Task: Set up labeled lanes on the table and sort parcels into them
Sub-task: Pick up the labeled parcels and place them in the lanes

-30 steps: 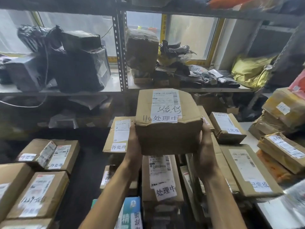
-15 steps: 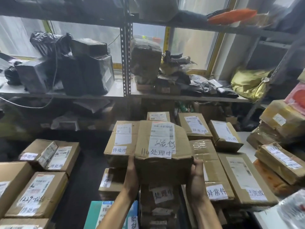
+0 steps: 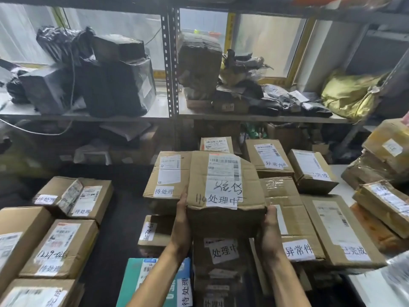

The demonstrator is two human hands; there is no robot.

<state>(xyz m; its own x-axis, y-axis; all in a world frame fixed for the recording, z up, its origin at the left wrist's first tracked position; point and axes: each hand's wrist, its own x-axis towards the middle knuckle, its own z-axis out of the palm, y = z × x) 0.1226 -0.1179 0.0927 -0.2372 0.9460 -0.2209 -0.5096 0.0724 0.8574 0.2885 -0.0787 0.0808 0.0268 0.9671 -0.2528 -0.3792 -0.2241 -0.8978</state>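
I hold a brown cardboard parcel (image 3: 223,191) with a shipping label and a white tag reading 处理中. My left hand (image 3: 182,227) grips its left side and my right hand (image 3: 269,233) grips its right side. The parcel sits low over a stack of boxes; the box under it (image 3: 223,251) carries the same 处理中 tag. To its left lies a box tagged 待处理 (image 3: 164,180). On its right lies a box tagged 异常件 (image 3: 292,222), and further right a flat box tagged 已完成 (image 3: 340,229).
More 待处理 boxes (image 3: 59,247) stand at the left across a dark gap. A metal shelf (image 3: 170,63) behind holds black-wrapped parcels (image 3: 110,78) and a yellow bag (image 3: 347,94). Taped parcels (image 3: 385,200) pile at the right. A teal box (image 3: 141,280) lies near my left forearm.
I have lowered the parcel from chest height down onto the stack with the same tag. Both hands stay on its sides.
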